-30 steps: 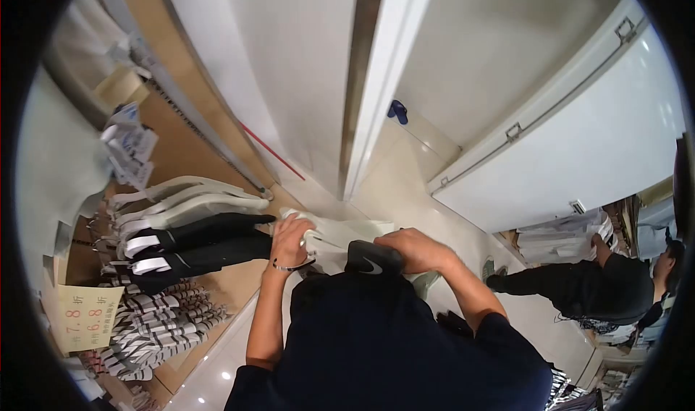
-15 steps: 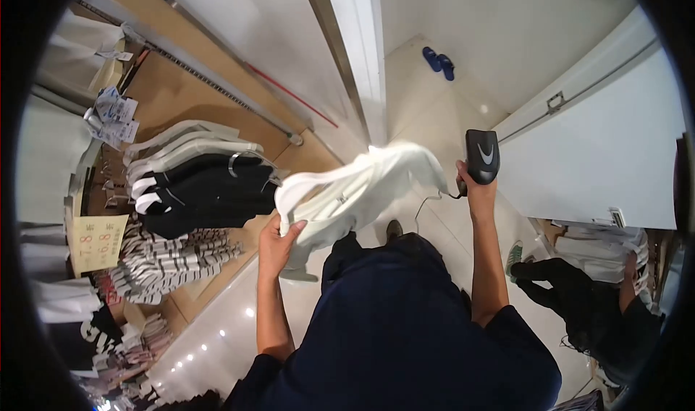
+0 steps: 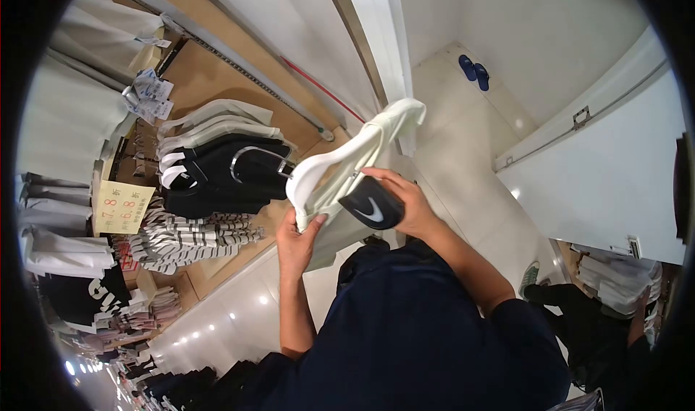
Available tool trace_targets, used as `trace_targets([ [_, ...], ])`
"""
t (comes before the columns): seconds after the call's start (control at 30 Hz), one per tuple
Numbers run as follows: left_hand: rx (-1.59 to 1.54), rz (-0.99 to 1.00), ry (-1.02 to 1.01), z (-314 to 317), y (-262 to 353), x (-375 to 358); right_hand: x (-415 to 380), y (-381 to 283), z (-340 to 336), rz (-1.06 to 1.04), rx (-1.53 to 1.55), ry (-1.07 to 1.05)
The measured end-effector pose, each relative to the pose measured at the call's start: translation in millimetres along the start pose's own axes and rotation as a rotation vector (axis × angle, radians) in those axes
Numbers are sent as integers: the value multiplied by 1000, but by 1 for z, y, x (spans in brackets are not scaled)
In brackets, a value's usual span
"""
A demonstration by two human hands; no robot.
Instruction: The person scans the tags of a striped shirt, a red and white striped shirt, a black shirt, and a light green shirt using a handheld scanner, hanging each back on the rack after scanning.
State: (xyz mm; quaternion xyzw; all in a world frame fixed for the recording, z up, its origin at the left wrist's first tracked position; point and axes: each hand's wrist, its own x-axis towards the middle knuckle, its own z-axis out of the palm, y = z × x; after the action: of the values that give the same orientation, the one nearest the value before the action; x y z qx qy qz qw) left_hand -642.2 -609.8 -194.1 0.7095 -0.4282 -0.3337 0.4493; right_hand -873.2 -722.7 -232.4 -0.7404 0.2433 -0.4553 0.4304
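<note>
left hand (image 3: 297,239): closed on the lower end of one white garment (image 3: 347,161), fingers wrapped round its folded edge, holding it up at chest height so the cloth hangs clear of the body and faces the rack (image 3: 217,165). right hand (image 3: 405,201): closed round one black handheld device (image 3: 372,207) bearing a white swoosh mark, pressed against the garment near its middle; hand and device touch the cloth, likely so the device meets a spot on it. garment: one, stretched diagonally between the two hands, upper end free near the white pillar (image 3: 376,42). rack, to the left: hung tops, two or three white, several black, a striped batch below; exact counts unclear. one yellow price sign (image 3: 121,207). one pair of blue slippers (image 3: 474,71) on the floor, well apart. another person (image 3: 601,331) at lower right, partly hidden
</note>
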Motion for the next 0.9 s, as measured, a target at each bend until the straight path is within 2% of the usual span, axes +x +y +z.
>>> trace_targets([
  [0.07, -12, -17, 12, 8, 0, -10, 3, 7, 12, 38, -77, -42],
  [0.1, 97, -20, 21, 9, 3, -15, 3, 14, 18, 56, -117, -62],
  [0.17, 315, -22, 37, 11, 7, -18, 1, 24, 19, 124, -45, -204],
  [0.2, 372, 66, 117, 14, 1, -17, -2, 16, 15, 182, 4, -245],
  [0.23, 407, 61, 138, 12, -4, -13, -9, 10, 12, 246, 56, -287],
  [0.27, 441, 53, 156, 8, -9, -8, -18, 8, 7, 415, 386, -231],
  [0.3, 472, 42, 175, 4, -15, -4, -18, -6, 3, 500, 665, -132],
  [0.37, 409, -23, 138, -3, -26, 2, -9, -15, -28, 446, 620, -257],
  [0.4, 361, -28, 119, -4, -28, 4, -8, -11, -34, 259, 482, -229],
  [0.43, 314, -31, 95, -4, -28, 5, -5, -19, -41, 484, 673, -218],
  [0.5, 337, -45, 74, -2, -23, 9, -2, -9, -43, 399, 645, -207],
  [0.7, 299, 12, 71, -13, -20, 30, -12, 31, -27, 373, 1000, -142],
  [0.73, 265, 23, 76, -16, -22, 33, -13, 30, -27, 451, 975, -115],
  [0.87, 89, 24, 62, -13, -19, 46, -15, 50, -15, 476, 1098, -90],
  [0.9, 16, 24, 54, -11, -17, 49, -11, 48, -14, 484, 1038, -38],
])
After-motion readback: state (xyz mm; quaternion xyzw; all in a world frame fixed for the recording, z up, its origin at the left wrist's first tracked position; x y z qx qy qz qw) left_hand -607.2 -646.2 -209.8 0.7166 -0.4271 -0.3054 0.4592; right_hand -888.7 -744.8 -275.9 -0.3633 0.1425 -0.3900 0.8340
